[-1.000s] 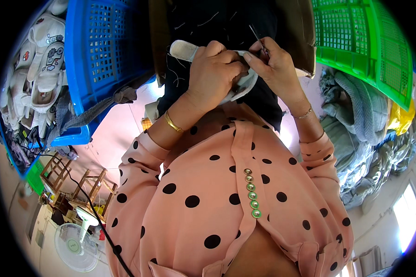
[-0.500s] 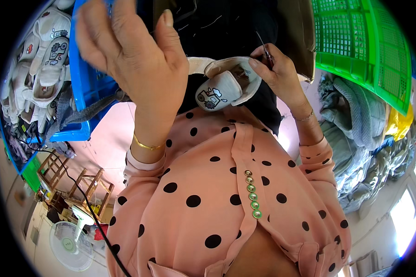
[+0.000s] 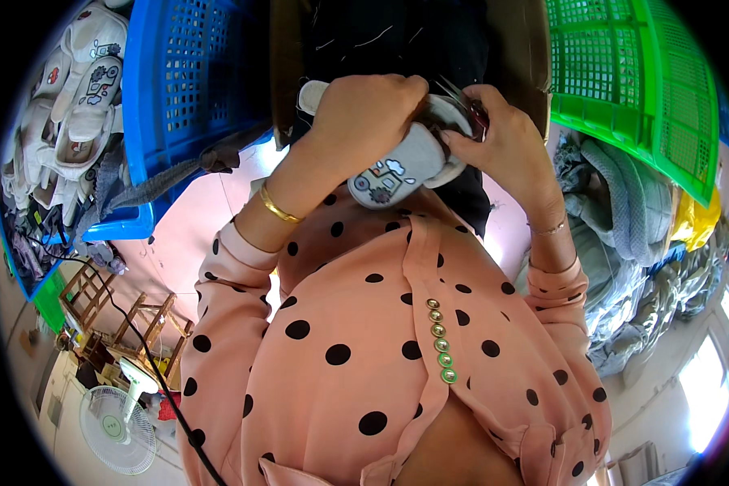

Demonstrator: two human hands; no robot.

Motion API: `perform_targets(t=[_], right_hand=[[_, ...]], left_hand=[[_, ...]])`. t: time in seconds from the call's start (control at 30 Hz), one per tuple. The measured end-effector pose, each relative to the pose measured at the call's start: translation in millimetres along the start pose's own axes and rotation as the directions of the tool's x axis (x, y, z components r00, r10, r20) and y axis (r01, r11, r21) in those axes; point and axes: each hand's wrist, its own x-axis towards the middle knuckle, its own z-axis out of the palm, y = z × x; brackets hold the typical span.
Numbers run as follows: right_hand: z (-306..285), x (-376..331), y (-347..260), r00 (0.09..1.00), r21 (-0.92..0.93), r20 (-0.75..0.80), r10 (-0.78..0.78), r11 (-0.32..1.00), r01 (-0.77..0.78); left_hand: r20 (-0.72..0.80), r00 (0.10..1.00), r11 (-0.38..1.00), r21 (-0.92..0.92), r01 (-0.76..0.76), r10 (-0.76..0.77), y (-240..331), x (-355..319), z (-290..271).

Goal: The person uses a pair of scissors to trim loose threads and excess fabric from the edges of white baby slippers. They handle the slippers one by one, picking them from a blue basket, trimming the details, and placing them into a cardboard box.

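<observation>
A small pale grey slipper [image 3: 397,172] with a tractor picture on its toe is held above my lap. My left hand [image 3: 371,113] is closed around its upper side, the fingertips curled out of sight. In my right hand [image 3: 506,138] is a pair of small scissors [image 3: 455,94], blades pointing up and left, dark red handle inside the palm. That hand's thumb and fingers are bent close to the slipper's opening. A pale rounded piece [image 3: 311,97] shows to the left of my left hand; what it belongs to is hidden.
A blue plastic basket [image 3: 150,89] stands at the left, with a heap of similar slippers [image 3: 89,105] beyond it. To the right are a green basket [image 3: 632,97] and piled grey cloth [image 3: 624,211]. A cardboard edge [image 3: 539,73] flanks my dark-clothed lap. Loose threads lie on it.
My left hand has come down from the upper left and closed on the slipper. The slipper has tilted, and my right hand with the scissors has shifted slightly right and down.
</observation>
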Motion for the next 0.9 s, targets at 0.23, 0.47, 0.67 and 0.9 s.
perform_targets(t=[0.23,0.47,0.67,0.9], right_hand=[[21.0,-24.4,4.3,0.970,0.165,0.093,0.225,0.957,-0.237],[35.8,-42.9,4.0,0.978,0.131,0.005,0.210,0.969,-0.209],[39.4,-36.5,4.9,0.982,0.106,-0.069,0.178,0.980,-0.170],[33.2,-31.8,1.6,0.983,-0.043,-0.062,0.173,0.983,-0.176]], left_hand=[[0.101,0.986,0.981,-0.124,0.147,-0.135,12.4,-9.3,-13.3],[0.025,0.958,0.958,-0.039,-0.284,0.285,-0.4,-23.5,0.7],[0.155,0.945,0.938,0.154,-0.310,0.287,2.1,-10.9,-3.3],[-0.015,0.949,0.921,-0.240,-0.309,0.314,22.3,-23.1,-33.6]])
